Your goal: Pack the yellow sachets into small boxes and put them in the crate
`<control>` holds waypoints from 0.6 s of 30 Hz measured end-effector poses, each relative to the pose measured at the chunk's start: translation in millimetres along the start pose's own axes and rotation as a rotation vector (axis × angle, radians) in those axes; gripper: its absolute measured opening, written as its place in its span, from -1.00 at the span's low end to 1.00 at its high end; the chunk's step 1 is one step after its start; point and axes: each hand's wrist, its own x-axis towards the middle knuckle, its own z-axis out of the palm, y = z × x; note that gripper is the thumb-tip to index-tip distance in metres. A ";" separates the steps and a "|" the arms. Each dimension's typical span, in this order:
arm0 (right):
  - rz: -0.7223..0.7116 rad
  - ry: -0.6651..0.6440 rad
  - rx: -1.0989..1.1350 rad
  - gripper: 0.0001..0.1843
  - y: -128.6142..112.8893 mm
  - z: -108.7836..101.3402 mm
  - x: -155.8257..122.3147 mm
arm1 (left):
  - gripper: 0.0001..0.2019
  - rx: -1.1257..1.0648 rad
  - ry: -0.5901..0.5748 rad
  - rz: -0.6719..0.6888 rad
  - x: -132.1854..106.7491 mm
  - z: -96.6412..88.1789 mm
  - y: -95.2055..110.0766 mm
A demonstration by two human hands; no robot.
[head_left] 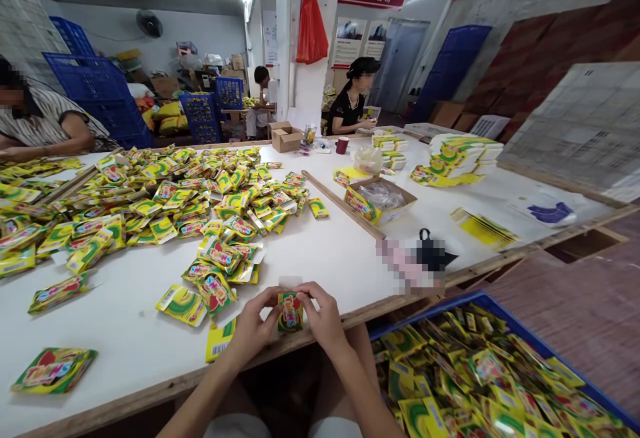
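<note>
A small yellow-green candy box (pixel 291 311) stands upright at the table's front edge, its pale top flap raised. My left hand (pixel 257 318) pinches its left side, and my right hand (pixel 320 311) grips the right side near the top. Just left of my left hand lies a yellow box with a barcode (pixel 220 339), partly hidden by my wrist. Beyond it, several similar boxes (pixel 215 268) are heaped, some with white flaps sticking out. One box (pixel 54 370) rests alone at the front left.
A large pile of boxes (pixel 165 205) covers the table's left. A wooden strip (pixel 345 206) divides the white tabletop (pixel 340 251). At lower right sits a blue crate (pixel 480 299) full of boxes. An open carton (pixel 400 208) holds clear plastic. Other people (pixel 353 101) sit around the table.
</note>
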 end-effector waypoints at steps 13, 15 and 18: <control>-0.057 0.011 0.011 -0.88 -6.2 5.5 -3.7 | -0.85 -0.022 0.176 0.035 -0.6 8.8 12.1; -0.049 0.028 0.019 -0.87 -8.5 7.3 -4.3 | -0.85 -0.043 0.209 -0.003 -1.8 8.5 14.0; -0.010 0.056 0.010 -0.88 -11.6 10.6 -1.0 | -0.84 -0.079 0.244 -0.062 -1.4 9.4 15.6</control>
